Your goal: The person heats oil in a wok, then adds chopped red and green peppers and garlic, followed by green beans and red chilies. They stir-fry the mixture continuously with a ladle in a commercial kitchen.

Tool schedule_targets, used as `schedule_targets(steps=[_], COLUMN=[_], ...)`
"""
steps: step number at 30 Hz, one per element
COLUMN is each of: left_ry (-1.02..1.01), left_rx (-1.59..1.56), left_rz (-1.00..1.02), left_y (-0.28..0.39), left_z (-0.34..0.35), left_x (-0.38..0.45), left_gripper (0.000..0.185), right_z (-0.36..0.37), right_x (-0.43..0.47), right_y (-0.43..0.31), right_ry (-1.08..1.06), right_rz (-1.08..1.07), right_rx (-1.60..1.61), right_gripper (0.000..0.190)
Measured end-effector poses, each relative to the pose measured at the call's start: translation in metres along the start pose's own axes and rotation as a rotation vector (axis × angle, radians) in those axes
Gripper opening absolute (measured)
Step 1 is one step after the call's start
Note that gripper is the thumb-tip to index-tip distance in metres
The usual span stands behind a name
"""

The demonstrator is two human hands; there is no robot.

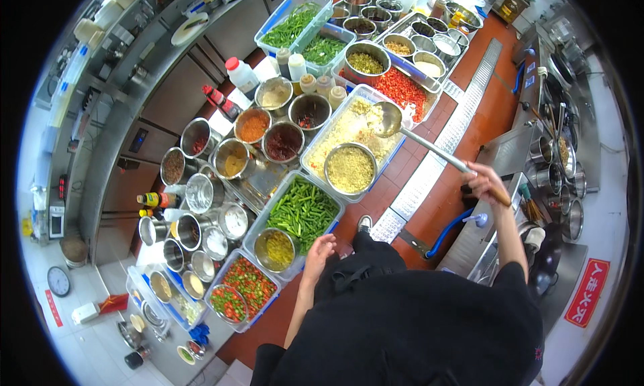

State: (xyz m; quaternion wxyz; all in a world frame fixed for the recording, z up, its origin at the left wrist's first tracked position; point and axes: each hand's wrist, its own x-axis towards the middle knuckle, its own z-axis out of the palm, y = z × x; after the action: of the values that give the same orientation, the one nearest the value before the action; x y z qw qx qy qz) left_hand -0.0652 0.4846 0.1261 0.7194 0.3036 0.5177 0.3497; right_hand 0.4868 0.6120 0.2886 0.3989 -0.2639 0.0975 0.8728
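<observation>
My right hand grips the wooden handle end of a long metal ladle. The ladle's bowl hangs over a clear plastic tub of pale chopped garlic, and some pale bits cling at its rim. Within the same tub stands a round steel pot filled with more of the pale mince. My left hand is empty, fingers loosely bent, beside a tub of cut green beans. A steel pot of yellow-green chopped pickles sits in that tub's near corner.
Steel pots of sauces and spices crowd the counter to the left. Chopped red chilies fill a tub beyond the garlic; mixed red and green chilies are nearer. At right, a stove counter stands past a floor drain grate.
</observation>
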Motion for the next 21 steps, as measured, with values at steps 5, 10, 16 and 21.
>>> schedule_targets(steps=[5,10,16,21], left_ry=[-0.197,-0.582,-1.153,-2.009], left_rx=[0.18,0.295,0.567,0.462], left_rz=[0.019,0.024,-0.115,0.126], left_y=[0.015,0.03,0.048,0.106], left_z=[-0.001,0.007,0.088,0.161], left_x=[0.016,0.038,-0.005,-0.161], left_gripper=[0.032,0.033,0.033,0.032], right_z=[-0.035,-0.036,-0.026,0.009], right_x=[-0.011,-0.048,-0.118,-0.162], right_y=[0.139,0.307,0.539,0.737], right_ry=[-0.45,-0.473,-0.666,-0.161], right_rz=[0.022,-0.431,-0.958,-1.789], right_rx=[0.549,0.886,0.892,0.816], right_gripper=[0.034,0.032,0.034,0.034])
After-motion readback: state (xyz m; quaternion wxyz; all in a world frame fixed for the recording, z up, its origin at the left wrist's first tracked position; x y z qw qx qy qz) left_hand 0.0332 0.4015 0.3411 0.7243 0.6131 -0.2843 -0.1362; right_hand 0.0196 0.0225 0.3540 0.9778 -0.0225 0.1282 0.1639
